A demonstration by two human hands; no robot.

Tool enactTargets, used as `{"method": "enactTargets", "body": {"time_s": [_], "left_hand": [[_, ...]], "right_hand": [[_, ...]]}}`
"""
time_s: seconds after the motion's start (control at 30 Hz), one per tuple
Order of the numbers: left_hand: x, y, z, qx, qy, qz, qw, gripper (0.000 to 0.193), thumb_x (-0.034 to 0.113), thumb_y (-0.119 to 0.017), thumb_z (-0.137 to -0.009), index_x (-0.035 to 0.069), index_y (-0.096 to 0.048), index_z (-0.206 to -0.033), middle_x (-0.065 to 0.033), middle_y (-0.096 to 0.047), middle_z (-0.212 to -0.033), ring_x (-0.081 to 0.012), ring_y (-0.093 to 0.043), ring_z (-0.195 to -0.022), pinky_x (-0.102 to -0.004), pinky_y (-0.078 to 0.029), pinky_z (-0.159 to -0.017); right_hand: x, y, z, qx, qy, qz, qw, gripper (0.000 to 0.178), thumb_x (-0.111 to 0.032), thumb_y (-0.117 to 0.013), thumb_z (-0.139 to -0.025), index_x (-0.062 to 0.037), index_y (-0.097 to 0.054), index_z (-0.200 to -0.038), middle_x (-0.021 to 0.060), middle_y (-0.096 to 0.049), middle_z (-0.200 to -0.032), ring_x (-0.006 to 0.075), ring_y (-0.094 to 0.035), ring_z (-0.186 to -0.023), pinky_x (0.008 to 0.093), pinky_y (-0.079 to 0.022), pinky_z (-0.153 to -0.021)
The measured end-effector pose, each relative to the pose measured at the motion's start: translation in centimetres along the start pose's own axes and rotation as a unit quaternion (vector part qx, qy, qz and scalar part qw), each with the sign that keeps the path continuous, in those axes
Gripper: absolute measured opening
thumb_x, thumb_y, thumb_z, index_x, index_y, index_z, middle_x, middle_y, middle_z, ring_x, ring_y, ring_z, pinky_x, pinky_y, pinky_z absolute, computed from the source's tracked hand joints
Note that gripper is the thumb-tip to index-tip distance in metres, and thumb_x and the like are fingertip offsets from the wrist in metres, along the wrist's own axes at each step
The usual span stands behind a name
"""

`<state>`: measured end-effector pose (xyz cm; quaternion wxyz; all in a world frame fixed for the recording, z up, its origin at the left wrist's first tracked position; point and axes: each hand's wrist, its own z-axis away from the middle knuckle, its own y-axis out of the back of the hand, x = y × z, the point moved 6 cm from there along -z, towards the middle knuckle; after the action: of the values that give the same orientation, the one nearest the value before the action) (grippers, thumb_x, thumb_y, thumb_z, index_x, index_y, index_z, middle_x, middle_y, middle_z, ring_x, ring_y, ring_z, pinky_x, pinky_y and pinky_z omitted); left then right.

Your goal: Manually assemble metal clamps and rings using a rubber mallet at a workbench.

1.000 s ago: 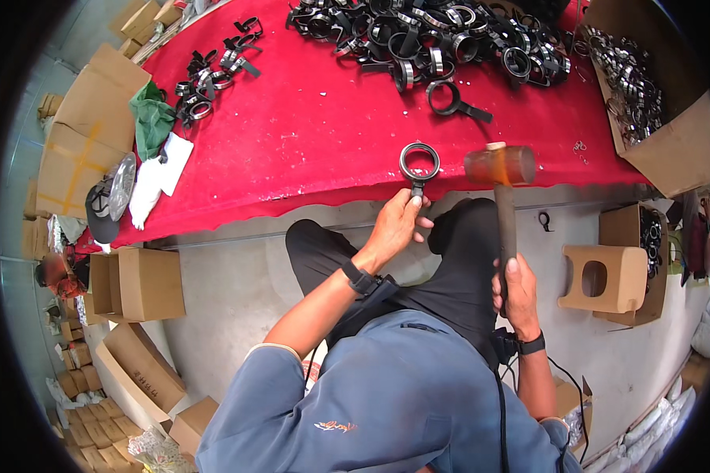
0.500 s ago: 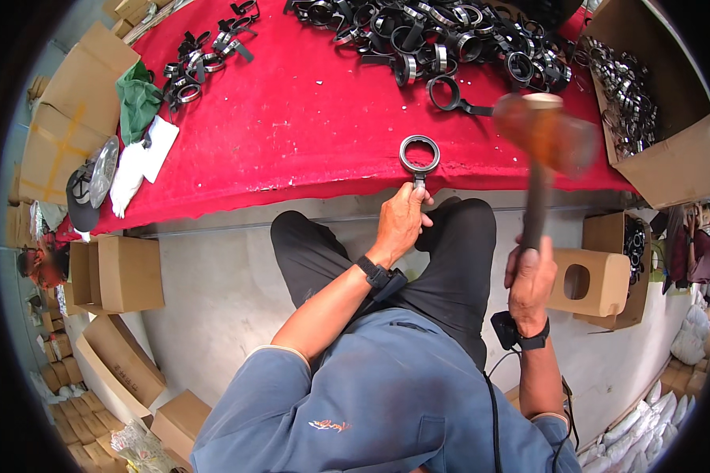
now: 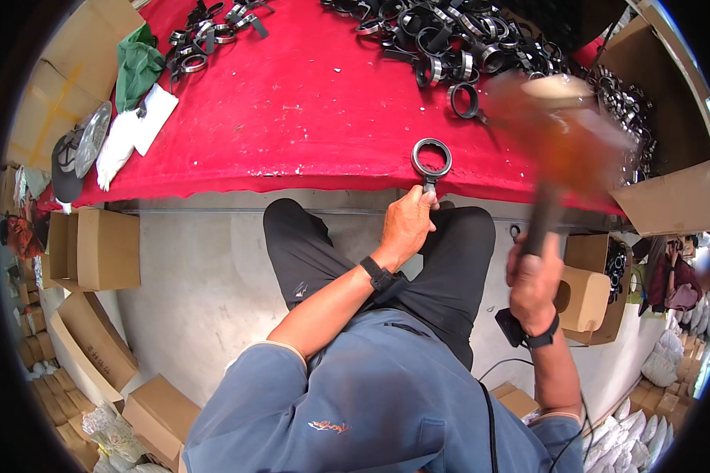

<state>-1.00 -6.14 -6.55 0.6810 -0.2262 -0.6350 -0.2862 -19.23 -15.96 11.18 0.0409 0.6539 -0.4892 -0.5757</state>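
My left hand point(image 3: 409, 225) is closed on the short black handle of a ring-shaped part point(image 3: 431, 176). The ring has a silver inner band and rests at the near edge of the red cloth-covered table point(image 3: 292, 134). On the right, my right hand point(image 3: 535, 280) grips the dark handle of a mallet point(image 3: 568, 142). The orange-brown mallet head is raised and smeared by motion. Behind it, a loose black ring part point(image 3: 464, 101) lies at the near side of a heap of similar ring parts point(image 3: 438, 47).
A smaller group of ring parts point(image 3: 205, 39) lies far left, near a green cloth point(image 3: 138, 67) and a dark cap point(image 3: 67, 165). Metal rings point(image 3: 627, 110) fill an open carton point(image 3: 670, 193) at the right. Cardboard boxes point(image 3: 106, 248) stand on the floor at both sides.
The mallet head looks larger and blurrier, a little further right. The view has shifted slightly. My left hand keeps its hold on the ring part at the table edge.
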Motion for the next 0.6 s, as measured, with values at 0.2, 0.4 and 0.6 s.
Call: {"method": "enactTargets", "body": {"time_s": [0.2,0.4,0.6], "left_hand": [[-0.5,0.8,0.8,0.009,-0.009,-0.015,1.000,0.042,0.039,-0.049,-0.116,0.003,-0.062,-0.100,-0.0102,-0.074,-0.090,-0.0222,-0.073,-0.063,-0.0379,-0.055,-0.063],[0.0,1.5,0.6,-0.001,-0.020,-0.011,1.000,0.042,0.038,-0.049,-0.116,0.002,-0.060,-0.100,-0.0125,-0.073,-0.092,-0.0232,-0.073,-0.064,-0.0388,-0.054,-0.063],[-1.5,2.4,1.6,-0.040,0.009,-0.072,0.997,0.038,0.034,-0.049,-0.116,0.001,-0.061,-0.101,-0.0130,-0.073,-0.098,-0.0216,-0.072,-0.065,-0.0382,-0.055,-0.063]], "right_hand": [[-3.0,-1.8,-8.0,-0.206,-0.100,0.103,0.968,0.039,-0.038,-0.055,-0.114,-0.0011,-0.054,-0.101,0.0204,-0.055,-0.063,0.0401,-0.054,-0.051,0.0465,-0.041,-0.052],[-3.2,2.7,-9.4,0.030,-0.115,-0.173,0.978,0.044,-0.048,-0.041,-0.117,-0.0077,-0.058,-0.112,-0.0039,-0.047,-0.063,0.0059,-0.044,-0.049,0.0276,-0.033,-0.044],[4.6,-1.5,-6.7,-0.218,-0.355,-0.081,0.905,0.049,-0.052,-0.041,-0.116,-0.0066,-0.055,-0.102,0.0018,-0.049,-0.069,0.0115,-0.045,-0.049,0.0297,-0.037,-0.043]]}}
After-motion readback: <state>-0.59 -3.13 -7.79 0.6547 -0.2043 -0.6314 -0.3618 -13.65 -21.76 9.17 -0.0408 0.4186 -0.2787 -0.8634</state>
